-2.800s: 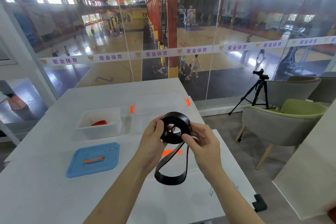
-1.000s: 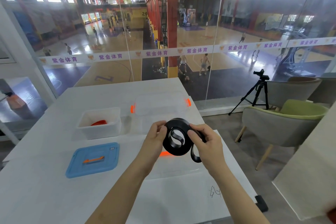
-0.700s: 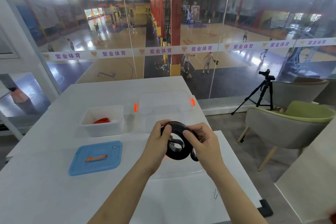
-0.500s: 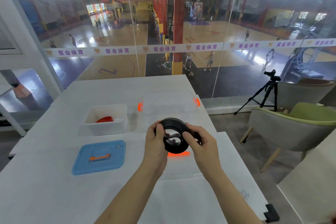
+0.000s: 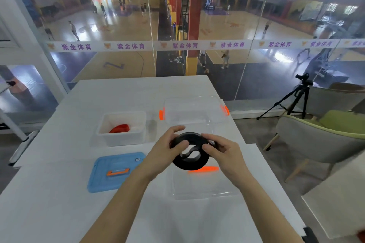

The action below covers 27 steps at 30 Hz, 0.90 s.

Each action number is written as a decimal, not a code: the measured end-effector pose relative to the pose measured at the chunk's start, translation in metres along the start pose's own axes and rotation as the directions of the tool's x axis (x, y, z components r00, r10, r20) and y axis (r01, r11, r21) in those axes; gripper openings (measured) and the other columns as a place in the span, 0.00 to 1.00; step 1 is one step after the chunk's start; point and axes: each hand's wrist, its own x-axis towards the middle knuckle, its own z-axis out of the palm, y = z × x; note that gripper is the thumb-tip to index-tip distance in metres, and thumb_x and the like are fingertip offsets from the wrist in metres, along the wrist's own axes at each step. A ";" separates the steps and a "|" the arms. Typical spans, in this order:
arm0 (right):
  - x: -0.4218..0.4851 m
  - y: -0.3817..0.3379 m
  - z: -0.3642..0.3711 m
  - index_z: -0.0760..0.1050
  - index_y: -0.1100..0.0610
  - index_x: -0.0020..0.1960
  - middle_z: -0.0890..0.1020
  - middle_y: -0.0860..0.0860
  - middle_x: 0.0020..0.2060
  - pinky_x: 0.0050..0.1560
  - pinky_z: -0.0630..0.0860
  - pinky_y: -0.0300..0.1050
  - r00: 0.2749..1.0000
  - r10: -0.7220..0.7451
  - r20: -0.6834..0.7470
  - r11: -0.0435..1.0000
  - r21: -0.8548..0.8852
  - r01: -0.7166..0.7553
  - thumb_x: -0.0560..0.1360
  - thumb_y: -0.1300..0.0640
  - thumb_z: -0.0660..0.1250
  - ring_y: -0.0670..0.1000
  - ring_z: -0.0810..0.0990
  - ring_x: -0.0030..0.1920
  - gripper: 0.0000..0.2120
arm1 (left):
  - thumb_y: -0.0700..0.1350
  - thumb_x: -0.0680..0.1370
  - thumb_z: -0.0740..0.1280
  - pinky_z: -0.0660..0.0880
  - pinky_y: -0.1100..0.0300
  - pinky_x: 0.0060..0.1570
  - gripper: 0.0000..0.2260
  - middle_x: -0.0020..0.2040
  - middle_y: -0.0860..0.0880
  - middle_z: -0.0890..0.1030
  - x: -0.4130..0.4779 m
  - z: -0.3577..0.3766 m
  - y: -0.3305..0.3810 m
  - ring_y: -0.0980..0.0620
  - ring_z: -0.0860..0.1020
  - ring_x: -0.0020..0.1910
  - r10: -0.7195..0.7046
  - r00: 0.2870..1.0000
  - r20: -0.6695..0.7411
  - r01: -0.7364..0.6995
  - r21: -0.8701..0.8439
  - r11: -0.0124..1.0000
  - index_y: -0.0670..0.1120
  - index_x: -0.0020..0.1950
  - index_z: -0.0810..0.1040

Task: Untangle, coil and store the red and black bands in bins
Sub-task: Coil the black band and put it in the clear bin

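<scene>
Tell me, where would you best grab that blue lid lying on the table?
Probably by the orange handle in the middle of the blue lid, coming straight down from above. The lid lies flat on the white table, so its edges offer little to get fingers under.

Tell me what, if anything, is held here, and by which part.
The coiled black band, held in both hands: the left hand has its grip on the coil's left edge, the right hand on its right edge.
</scene>
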 end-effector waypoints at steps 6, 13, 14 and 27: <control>0.025 0.008 0.022 0.78 0.52 0.53 0.88 0.55 0.48 0.56 0.80 0.52 0.998 0.003 -0.065 1.000 0.001 -0.003 0.76 0.63 0.75 0.59 0.86 0.52 0.11 | 0.45 0.82 0.66 0.78 0.60 0.56 0.14 0.56 0.58 0.82 0.024 -0.008 -0.012 0.55 0.81 0.53 0.067 0.997 -0.050 -0.066 0.018 0.998 0.60 0.66 0.76; 0.067 0.028 0.029 0.82 0.47 0.55 0.78 0.42 0.61 0.61 0.75 0.33 0.975 -0.214 -0.065 0.899 -0.404 0.170 0.75 0.57 0.78 0.44 0.79 0.62 0.11 | 0.45 0.83 0.65 0.79 0.45 0.61 0.12 0.55 0.59 0.82 0.067 0.000 -0.035 0.54 0.80 0.53 0.006 0.975 -0.222 -0.028 -0.096 0.995 0.59 0.64 0.76; 0.077 0.032 0.028 0.82 0.48 0.57 0.76 0.43 0.60 0.61 0.73 0.31 0.970 -0.241 -0.040 0.860 -0.472 0.194 0.74 0.56 0.79 0.44 0.78 0.61 0.13 | 0.45 0.83 0.65 0.79 0.44 0.61 0.12 0.55 0.59 0.82 0.076 0.002 -0.037 0.54 0.80 0.55 0.000 0.971 -0.237 -0.025 -0.106 0.994 0.59 0.64 0.76; 0.245 0.075 0.013 0.83 0.45 0.54 0.86 0.40 0.48 0.50 0.79 0.33 0.999 0.033 -0.004 0.896 -0.443 -0.032 0.73 0.57 0.79 0.38 0.82 0.54 0.13 | 0.43 0.84 0.63 0.74 0.46 0.66 0.13 0.58 0.55 0.79 0.229 0.001 -0.075 0.51 0.78 0.58 -0.189 0.936 -0.296 0.128 -0.212 0.969 0.55 0.67 0.74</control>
